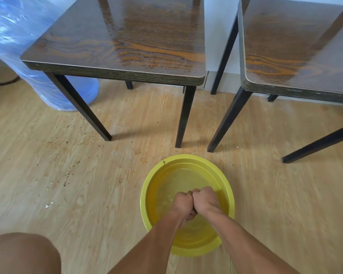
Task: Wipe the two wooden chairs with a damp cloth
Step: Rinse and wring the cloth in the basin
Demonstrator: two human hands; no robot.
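Observation:
Two dark wooden chairs stand on black legs, the left chair ahead of me and the right chair at the frame's right edge; both seats look glossy. A yellow basin with water sits on the floor in front of them. My left hand and my right hand are clenched fists pressed knuckle to knuckle just over the water. The cloth is squeezed inside the fists and almost wholly hidden.
The light wood floor is scattered with dark crumbs and a few white specks left of the basin. A large blue plastic-wrapped bottle stands behind the left chair's front leg. My bare knee fills the bottom left.

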